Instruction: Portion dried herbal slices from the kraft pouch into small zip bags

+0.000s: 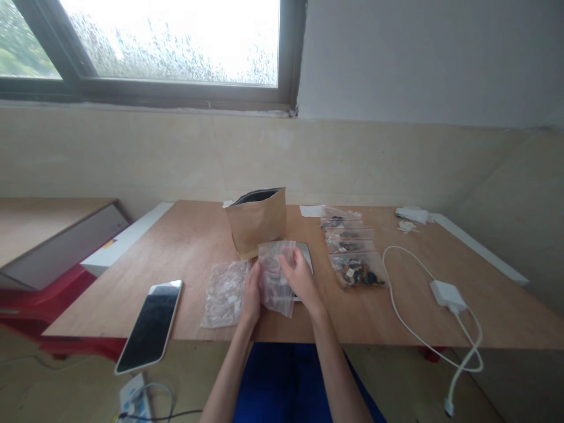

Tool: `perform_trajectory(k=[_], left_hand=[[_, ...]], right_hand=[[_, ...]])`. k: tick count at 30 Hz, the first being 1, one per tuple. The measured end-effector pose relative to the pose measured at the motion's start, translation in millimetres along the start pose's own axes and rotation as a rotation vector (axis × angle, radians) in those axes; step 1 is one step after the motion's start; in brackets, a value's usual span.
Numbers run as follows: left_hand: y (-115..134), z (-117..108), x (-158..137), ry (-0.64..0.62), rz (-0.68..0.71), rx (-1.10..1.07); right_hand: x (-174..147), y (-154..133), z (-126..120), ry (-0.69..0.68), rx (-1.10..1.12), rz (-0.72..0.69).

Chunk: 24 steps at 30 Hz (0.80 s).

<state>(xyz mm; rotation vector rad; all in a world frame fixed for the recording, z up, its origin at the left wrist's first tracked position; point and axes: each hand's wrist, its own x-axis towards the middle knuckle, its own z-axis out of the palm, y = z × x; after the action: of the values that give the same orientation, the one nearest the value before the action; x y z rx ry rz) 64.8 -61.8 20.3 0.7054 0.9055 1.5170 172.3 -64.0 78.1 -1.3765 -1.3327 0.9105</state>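
Observation:
Between my two hands is a clear zip-lock bag (275,288), held up over the table. My left hand (252,294) grips its left edge, and my right hand (299,276) pinches it near the upper right. Whether anything is inside the bag, I cannot make out. Behind it stands an open brown paper pouch (258,223) with a dark lining. A flat silvery device (305,254) lies partly hidden under the bag and my right hand. Crumpled clear plastic bags (222,294) rest on the table beside my left hand.
Several filled zip-lock bags (359,270) overlap in a row on the right. A white charger (448,295) trails its cable over the front edge. At left, a tablet (152,326) overhangs the table edge. White scraps (412,215) lie at the back right.

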Motion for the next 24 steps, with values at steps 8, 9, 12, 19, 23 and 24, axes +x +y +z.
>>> perform_trajectory(k=[8,9,12,19,23,24], left_hand=[[21.7,35.4,-13.8,-0.273,-0.001,0.191],[24.9,39.4,-15.2,-0.264,0.006,0.192],[32.5,47.1,-18.7,-0.233,0.049,0.222],[40.8,43.7,-21.9,-0.117,0.179,0.355],[49.8,32.7,-17.3,0.011,0.277,0.415],[51.7,29.0,-15.0,0.046,0.294,0.436]], right_hand=[[-22.9,-1.1,-50.2,0.236,0.157,0.02],[-25.2,-1.7,-52.4,0.242,0.161,0.018],[-30.5,-1.6,-52.0,0.241,0.107,-0.003],[-34.0,0.7,-37.8,0.298,-0.153,-0.032],[-35.2,11.4,-37.5,0.064,-0.026,0.024],[-36.4,14.8,-37.7,-0.075,0.01,0.071]])
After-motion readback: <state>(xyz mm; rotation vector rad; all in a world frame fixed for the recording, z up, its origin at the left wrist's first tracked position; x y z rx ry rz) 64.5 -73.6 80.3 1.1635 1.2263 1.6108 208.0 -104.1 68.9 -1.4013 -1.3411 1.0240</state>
